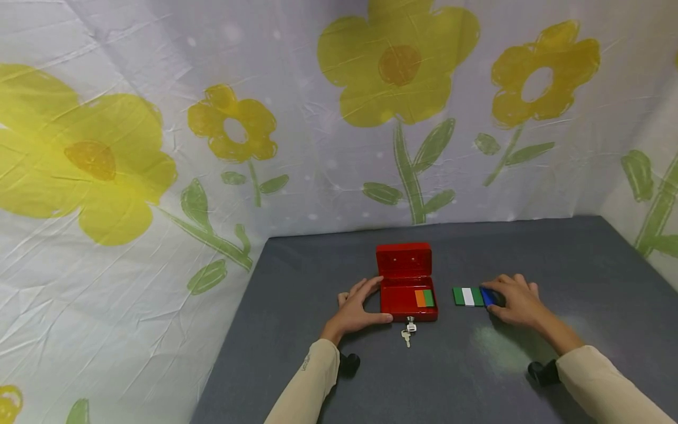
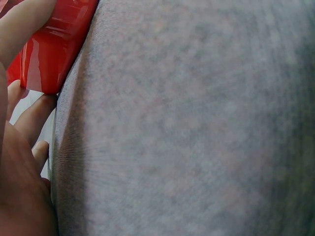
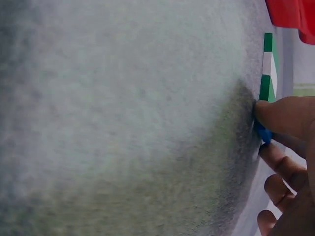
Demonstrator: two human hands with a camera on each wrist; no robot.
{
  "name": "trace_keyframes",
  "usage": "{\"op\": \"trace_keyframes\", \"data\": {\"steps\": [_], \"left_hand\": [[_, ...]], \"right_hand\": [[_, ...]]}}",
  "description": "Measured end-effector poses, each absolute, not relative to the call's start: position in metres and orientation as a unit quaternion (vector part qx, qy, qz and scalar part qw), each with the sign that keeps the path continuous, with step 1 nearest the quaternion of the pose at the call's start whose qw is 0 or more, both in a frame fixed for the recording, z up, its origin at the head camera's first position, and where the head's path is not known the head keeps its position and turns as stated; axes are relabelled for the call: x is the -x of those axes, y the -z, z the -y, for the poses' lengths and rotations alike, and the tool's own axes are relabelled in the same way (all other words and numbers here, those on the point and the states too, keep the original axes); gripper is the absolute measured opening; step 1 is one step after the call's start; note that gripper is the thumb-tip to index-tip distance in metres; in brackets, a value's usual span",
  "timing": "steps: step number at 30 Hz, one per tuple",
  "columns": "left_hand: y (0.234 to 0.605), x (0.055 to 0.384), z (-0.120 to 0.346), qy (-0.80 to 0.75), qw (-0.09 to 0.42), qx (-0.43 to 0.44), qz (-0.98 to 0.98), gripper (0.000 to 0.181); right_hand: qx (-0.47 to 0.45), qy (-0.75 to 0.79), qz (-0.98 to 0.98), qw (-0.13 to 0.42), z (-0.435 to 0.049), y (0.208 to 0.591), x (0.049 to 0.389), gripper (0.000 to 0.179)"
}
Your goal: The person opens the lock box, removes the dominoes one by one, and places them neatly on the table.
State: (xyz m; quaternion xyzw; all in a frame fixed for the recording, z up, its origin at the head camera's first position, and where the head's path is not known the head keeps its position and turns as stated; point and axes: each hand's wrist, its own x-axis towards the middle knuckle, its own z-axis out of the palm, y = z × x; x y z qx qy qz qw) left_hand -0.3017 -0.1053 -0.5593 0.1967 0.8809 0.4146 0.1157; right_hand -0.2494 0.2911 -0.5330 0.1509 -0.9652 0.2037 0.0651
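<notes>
A red cash box (image 1: 409, 298) stands on the dark grey table with its lid (image 1: 404, 261) raised. Inside, at the right, lie an orange piece and a green piece side by side. My left hand (image 1: 357, 309) holds the box by its left side, thumb at the front corner and fingers toward the back. To the right of the box, a row of green, white and green flat blocks (image 1: 467, 297) lies on the table. At the row's right end my right hand (image 1: 516, 300) pinches a blue block (image 1: 488, 296) between thumb and fingers, which partly hide it.
Keys (image 1: 407, 335) hang from the lock at the front of the box. The grey table (image 1: 413, 383) ends at the back against a white cloth (image 1: 318, 176) printed with yellow flowers. Black wrist-worn devices (image 1: 542, 373) sit at both sleeve cuffs.
</notes>
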Motion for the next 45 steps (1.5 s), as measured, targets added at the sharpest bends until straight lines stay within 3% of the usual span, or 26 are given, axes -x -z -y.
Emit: {"op": "trace_keyframes", "data": {"steps": [19,28,40,45], "left_hand": [[0.559,0.302,0.105,-0.419,0.116,-0.195,-0.879,0.095],[0.559,0.301,0.105,-0.421,0.119,-0.191,-0.879,0.095],[0.559,0.301,0.105,-0.422,0.118,-0.191,-0.878,0.095],[0.559,0.301,0.106,-0.417,0.117,-0.193,-0.880,0.095]], "right_hand": [[-0.146,-0.217,0.964,0.043,-0.290,0.524,0.254,0.054],[-0.150,-0.231,0.958,0.081,-0.279,0.517,0.257,0.052],[-0.186,-0.270,0.926,0.188,-0.258,0.522,0.259,0.037],[-0.196,-0.295,0.913,0.202,-0.246,0.522,0.261,0.033]]}}
